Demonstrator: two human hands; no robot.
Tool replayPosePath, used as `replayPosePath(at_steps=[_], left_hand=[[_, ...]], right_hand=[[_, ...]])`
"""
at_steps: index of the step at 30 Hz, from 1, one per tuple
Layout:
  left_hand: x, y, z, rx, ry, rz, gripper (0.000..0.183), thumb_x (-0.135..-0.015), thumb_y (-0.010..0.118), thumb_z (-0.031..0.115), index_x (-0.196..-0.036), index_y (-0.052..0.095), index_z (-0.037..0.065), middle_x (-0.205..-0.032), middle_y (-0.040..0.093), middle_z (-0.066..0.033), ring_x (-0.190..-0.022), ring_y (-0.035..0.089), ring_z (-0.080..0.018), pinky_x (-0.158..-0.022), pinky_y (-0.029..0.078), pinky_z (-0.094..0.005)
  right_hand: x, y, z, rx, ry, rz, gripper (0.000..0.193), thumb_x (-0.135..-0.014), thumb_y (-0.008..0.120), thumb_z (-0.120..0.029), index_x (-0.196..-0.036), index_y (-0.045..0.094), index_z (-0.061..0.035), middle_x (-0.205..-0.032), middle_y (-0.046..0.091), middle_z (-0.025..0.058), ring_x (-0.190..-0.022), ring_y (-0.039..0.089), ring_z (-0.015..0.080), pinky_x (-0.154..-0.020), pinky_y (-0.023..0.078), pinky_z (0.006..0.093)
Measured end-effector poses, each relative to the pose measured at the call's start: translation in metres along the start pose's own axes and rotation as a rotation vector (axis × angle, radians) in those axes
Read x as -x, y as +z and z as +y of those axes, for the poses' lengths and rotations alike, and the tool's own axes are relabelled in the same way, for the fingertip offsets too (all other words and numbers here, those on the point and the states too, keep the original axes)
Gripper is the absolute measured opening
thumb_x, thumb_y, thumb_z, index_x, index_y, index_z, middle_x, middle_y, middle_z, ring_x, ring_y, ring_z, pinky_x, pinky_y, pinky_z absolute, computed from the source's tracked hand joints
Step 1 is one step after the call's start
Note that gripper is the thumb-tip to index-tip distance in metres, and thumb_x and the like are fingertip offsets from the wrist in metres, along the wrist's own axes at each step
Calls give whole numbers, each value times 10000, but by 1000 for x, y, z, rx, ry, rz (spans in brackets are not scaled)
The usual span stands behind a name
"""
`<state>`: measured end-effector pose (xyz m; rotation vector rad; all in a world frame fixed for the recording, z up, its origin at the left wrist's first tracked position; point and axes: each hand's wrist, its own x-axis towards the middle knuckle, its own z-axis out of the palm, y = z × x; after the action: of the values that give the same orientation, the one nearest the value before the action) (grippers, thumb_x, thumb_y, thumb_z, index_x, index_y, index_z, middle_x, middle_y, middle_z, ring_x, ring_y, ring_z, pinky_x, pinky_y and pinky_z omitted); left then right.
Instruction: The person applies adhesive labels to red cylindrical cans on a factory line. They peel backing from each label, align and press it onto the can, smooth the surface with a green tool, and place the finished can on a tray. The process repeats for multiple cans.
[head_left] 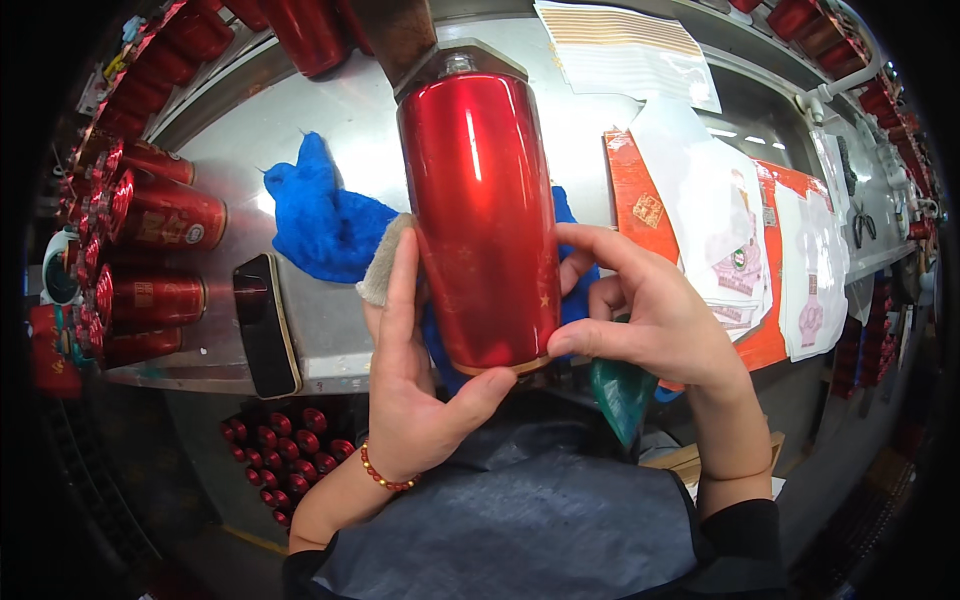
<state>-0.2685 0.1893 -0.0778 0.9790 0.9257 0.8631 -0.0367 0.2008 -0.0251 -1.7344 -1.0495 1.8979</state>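
A glossy red glass bottle (480, 200) lies between my two hands, its neck pointing away from me against a metal fixture (415, 40). Faint stars and a pattern show on its near part. My left hand (405, 350) is closed along the bottle's left side near the base, with a grey-beige pad (383, 265) at its fingers. Around the right side of the base my right hand (640, 300) grips, thumb and fingers on the glass. A bright blue cloth (325, 220) is spread on the metal table (350, 130) left of and beneath the bottle.
A black phone (267, 325) lies at the table's left. Several red bottles (165, 215) stand at the left, with more (285, 450) below. White printed decal sheets (690, 190) cover an orange-red board (640, 180) on the right. Pliers (863, 225) lie farther right.
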Motion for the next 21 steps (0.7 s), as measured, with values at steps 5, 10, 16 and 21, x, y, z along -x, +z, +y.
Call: replayPosePath(at_steps=[5, 10, 16, 21], left_hand=[[40, -33, -5, -883, 512, -12, 438, -910, 782, 272, -1227, 702, -20, -1288, 667, -232, -1210, 634, -368, -1055, 477, -431], [37, -21, -15, -944, 839, -91, 293, -796, 767, 14, -1086, 790, 49, -1176, 681, -107, -1118, 665, -273, -866, 648, -357], [26, -23, -10, -953, 912, -158, 208, -848, 753, 53, -1051, 798, 46, -1186, 685, -102, -1092, 650, -295, -839, 608, -377], [21, -18, -9, -958, 942, -110, 204, -838, 743, 30, -1032, 803, 40, -1170, 695, -100, -1071, 664, -291, -837, 609, -366]], right_hand=[[-23, -35, 4, -38, -100, 47, 623, -904, 779, -186, -1455, 553, 0, -1081, 683, 52, -719, 573, 0, -647, 492, 177], [-94, -53, -10, -85, -145, -182, 667, -945, 716, -490, -1344, 568, 24, -900, 715, 90, -640, 647, 65, -517, 484, 181], [-108, -28, -20, -106, -131, -127, 897, -719, 861, -619, -1299, 577, 3, -956, 735, 90, -770, 712, 144, -699, 585, 267], [-90, -13, -72, 478, -99, 30, 855, -805, 791, -607, -1294, 601, 68, -1097, 722, 224, -985, 736, 255, -898, 585, 361]])
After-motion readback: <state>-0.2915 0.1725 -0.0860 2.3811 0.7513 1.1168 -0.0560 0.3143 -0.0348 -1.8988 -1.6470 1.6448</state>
